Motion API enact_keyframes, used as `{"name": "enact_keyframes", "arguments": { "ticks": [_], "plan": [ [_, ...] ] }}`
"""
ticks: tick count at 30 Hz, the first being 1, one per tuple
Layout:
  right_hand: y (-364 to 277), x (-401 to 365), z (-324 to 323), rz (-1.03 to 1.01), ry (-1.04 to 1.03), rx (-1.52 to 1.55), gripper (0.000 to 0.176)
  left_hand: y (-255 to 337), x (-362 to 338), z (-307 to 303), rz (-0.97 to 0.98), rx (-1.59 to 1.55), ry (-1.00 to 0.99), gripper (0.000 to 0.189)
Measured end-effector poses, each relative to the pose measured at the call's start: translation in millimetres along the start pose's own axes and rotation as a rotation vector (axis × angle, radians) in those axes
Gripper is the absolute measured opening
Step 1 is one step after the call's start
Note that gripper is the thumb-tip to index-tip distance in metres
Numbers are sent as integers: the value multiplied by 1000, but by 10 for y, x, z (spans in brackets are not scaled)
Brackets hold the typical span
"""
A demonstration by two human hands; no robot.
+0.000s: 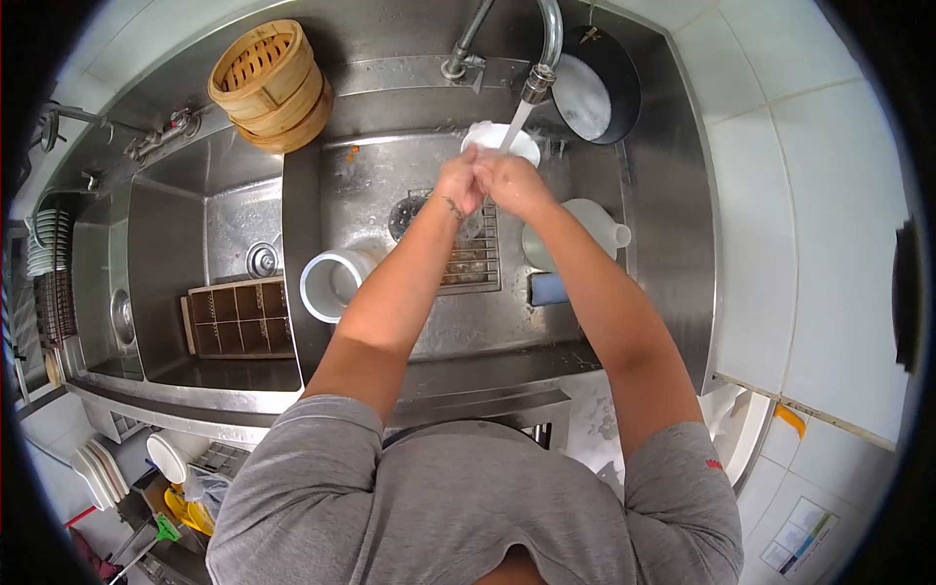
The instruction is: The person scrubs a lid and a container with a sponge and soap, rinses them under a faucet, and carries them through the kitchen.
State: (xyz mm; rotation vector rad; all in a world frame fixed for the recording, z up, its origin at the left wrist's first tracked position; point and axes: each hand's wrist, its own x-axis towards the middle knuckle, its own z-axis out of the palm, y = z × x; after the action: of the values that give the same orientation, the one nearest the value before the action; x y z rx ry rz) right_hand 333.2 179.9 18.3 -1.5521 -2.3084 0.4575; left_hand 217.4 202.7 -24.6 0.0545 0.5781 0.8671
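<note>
Under the running tap (536, 86), my left hand (460, 181) and my right hand (515, 183) meet over the steel sink (380, 166). Their fingers overlap and blur, so whether anything is between them is hidden. A white bowl (526, 148) sits just beyond the hands, partly covered by them, with water falling in front of it. Below the hands lies a wire rack (473, 278). A white container (331, 285) stands left of my left forearm. Beside my right forearm are a translucent jug (589, 220) and a blue sponge (548, 289).
Stacked bamboo steamers (268, 88) stand at the back left rim. A dark pot (624, 93) with foamy white contents is at the back right. The left basin holds a divided rack (241, 320). Stacked plates (49, 242) stand at the far left.
</note>
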Motion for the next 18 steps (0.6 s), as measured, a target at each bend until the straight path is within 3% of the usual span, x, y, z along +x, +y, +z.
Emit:
{"name": "enact_keyframes", "arguments": {
  "ticks": [2,3,4,6,8,11,12,14,16,17,18],
  "plan": [
    [-230,-97,-208,364,-10,321,32,-74,200,-409,200,278,225,33],
    [-233,-60,-236,431,98,533,22,-78,177,-491,199,278,228,33],
    [-230,-22,-279,431,99,534,22,-76,161,-559,209,306,296,34],
    [-268,54,-399,689,161,971,22,-67,41,-549,221,337,370,35],
    [-283,117,-415,672,95,930,23,6,-210,-281,77,554,595,38],
    [-199,99,-320,463,434,204,31,-28,-176,-393,183,428,442,40],
    [-150,108,-315,579,310,229,31,15,-7,-710,93,747,322,43],
    [190,92,-96,700,47,851,23,84,-513,-441,278,781,264,54],
    [197,67,-173,746,-46,969,24,283,-1073,-367,295,1130,247,57],
    [142,49,-197,862,14,1016,30,354,-1388,-339,292,1383,327,58],
    [95,29,-210,855,7,1024,30,417,-1736,-391,278,1637,402,58]
  ]
}}
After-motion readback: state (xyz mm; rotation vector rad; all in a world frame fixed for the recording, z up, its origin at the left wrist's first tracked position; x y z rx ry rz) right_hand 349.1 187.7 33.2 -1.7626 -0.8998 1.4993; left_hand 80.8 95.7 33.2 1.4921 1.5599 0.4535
